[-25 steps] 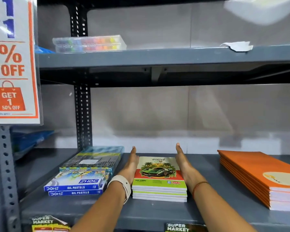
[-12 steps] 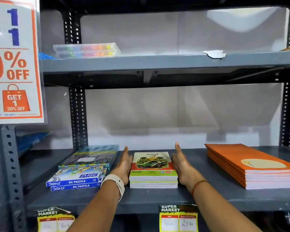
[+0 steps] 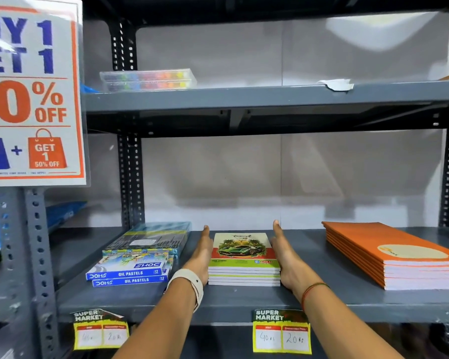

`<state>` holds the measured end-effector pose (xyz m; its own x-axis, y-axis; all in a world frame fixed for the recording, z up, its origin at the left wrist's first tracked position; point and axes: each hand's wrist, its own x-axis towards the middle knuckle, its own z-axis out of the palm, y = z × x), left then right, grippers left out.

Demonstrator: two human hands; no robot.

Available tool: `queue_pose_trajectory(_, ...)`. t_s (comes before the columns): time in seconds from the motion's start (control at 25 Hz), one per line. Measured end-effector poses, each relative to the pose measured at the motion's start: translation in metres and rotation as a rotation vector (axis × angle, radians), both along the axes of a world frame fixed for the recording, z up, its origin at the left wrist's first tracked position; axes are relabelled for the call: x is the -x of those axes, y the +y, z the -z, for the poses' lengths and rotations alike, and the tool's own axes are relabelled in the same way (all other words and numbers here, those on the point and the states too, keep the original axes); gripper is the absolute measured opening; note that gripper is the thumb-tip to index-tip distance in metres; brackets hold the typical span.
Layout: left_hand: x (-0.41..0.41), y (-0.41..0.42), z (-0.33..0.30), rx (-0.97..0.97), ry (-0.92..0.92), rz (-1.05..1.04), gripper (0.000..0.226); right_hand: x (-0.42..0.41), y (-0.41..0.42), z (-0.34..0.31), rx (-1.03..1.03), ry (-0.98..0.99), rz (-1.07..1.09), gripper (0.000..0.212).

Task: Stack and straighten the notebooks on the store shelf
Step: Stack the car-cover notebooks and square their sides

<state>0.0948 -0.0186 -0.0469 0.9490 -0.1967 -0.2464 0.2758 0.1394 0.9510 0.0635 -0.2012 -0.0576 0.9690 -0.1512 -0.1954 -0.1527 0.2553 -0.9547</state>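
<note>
A small stack of notebooks [image 3: 244, 257], its top cover showing a green car, lies squared in the middle of the grey shelf [image 3: 244, 301]. My left hand [image 3: 201, 255] is flat against the stack's left side, fingers straight and pointing to the back wall. On the right side, my right hand [image 3: 285, 257] is pressed flat the same way. Neither hand curls around anything. A thicker stack of orange notebooks [image 3: 389, 251] lies further right, angled on the shelf, apart from both hands.
Two blue oil pastel boxes [image 3: 130, 273] and a clear-lidded pencil box [image 3: 151, 237] lie just left of my left hand. Price tags [image 3: 281, 332] hang on the shelf's front edge. A sale sign [image 3: 31, 94] hangs at the left. The shelf above holds crayon boxes [image 3: 148, 79].
The view has pulled back and shifted right, bringing in the price tags and the right upright. Both hands have stayed flat against the sides of the car-cover stack.
</note>
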Motion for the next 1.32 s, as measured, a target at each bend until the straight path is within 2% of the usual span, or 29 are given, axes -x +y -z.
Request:
queue_pose_trajectory(0.12,0.011,0.001,-0.001,-0.138,-0.112,0.031,0.085,0.014,-0.001,-0.003,0.066,-0.072,-0.115,0.087)
queue_pose_trajectory(0.24,0.023,0.007,0.008,-0.411,-0.382,0.130,0.097,0.032,-0.009,0.004,0.421,-0.173,-0.201,0.092)
queue_pose_trajectory(0.32,0.027,0.018,0.016,-0.526,-0.463,0.112,0.115,0.044,-0.015,0.010,0.651,-0.278,-0.167,0.076)
queue_pose_trajectory(0.4,0.029,0.026,0.020,-0.582,-0.520,0.127,0.125,0.052,-0.018,0.013,0.768,-0.354,-0.124,0.068)
queue_pose_trajectory(0.56,0.034,0.032,0.023,-0.646,-0.558,0.232,0.126,0.057,-0.014,0.014,0.926,-0.427,-0.148,0.090)
queue_pose_trajectory(0.88,0.036,0.033,0.023,-0.628,-0.562,0.275,0.108,0.056,-0.016,0.016,1.012,-0.443,-0.202,0.087)
queue_pose_trajectory(1.2,0.037,0.031,0.022,-0.666,-0.598,0.254,0.100,0.054,-0.017,0.016,1.040,-0.405,-0.196,0.111)
queue_pose_trajectory(1.32,0.038,0.032,0.022,-0.675,-0.597,0.251,0.105,0.054,-0.016,0.016,1.046,-0.390,-0.192,0.109)
